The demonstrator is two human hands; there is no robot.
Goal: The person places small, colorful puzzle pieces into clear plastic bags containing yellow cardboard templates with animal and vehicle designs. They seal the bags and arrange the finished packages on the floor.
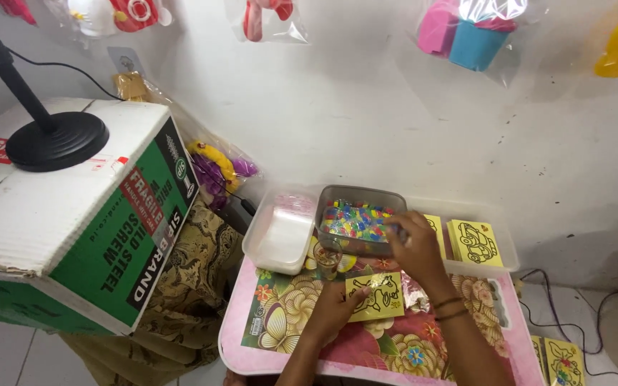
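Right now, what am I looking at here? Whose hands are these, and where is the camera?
There is no machine: a person works with bare hands, and one camera worn on the head looks down at them. The left hand presses on a yellow card with a line drawing, lying on a small flowered table. The right hand reaches into a clear tray of small colourful pieces. Beside it sit a white tub, a small glass and more yellow cards. A cardboard box stands to the left.
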